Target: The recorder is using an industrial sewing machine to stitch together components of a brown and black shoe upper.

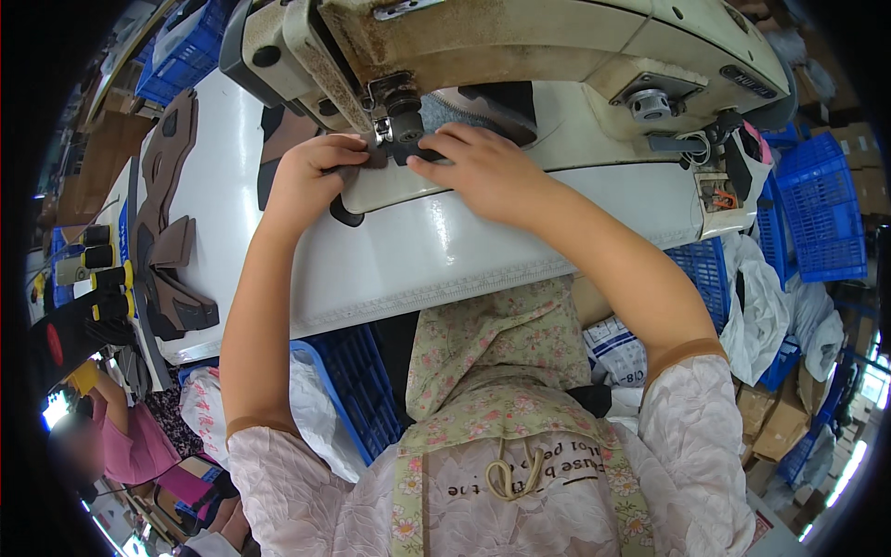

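Under the head of a beige sewing machine [557,42], a small dark piece of material [374,160] lies by the presser foot [381,131]. My left hand [314,178] holds its left side, fingers bent and pressed together at the edge. From the other side, my right hand [487,174] has its thumb and fingers closed on the dark material beside the round roller [406,128]. Part of the piece is hidden by my fingers and the foot. Dark and brown flat pieces [283,139] lie just behind my left hand, and a grey and black piece [483,110] rests beneath the machine arm.
Brown cut pieces [167,176] are piled along the left of the white table [371,278]. Thread spools [109,278] stand beyond its left edge. Blue crates [821,209] and white bags [756,316] sit at the right. Another person in pink [135,441] is at lower left.
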{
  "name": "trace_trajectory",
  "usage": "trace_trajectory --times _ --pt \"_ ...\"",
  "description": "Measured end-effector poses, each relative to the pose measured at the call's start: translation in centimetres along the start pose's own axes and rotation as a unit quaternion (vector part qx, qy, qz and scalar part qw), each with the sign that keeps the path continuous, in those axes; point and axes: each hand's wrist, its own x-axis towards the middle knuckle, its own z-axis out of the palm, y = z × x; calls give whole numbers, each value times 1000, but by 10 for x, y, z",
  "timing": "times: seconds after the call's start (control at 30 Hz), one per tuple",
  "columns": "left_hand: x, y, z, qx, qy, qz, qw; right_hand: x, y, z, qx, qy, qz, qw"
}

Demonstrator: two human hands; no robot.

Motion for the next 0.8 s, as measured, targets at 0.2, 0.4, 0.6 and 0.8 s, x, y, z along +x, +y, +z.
trace_trajectory --times 0.2,0.4,0.6,0.8 --pt "2 2 2 54 -6 14 998 3 1 3 -18 52 -25 998" --pt "3 8 5 147 10 45 988 3 2 8 -21 64 -23 997" --pt "0 13 9 212 -2 53 976 5 1 9 -22 65 -20 997" --pt "0 10 13 247 36 110 962 8 2 10 -25 72 -20 997"
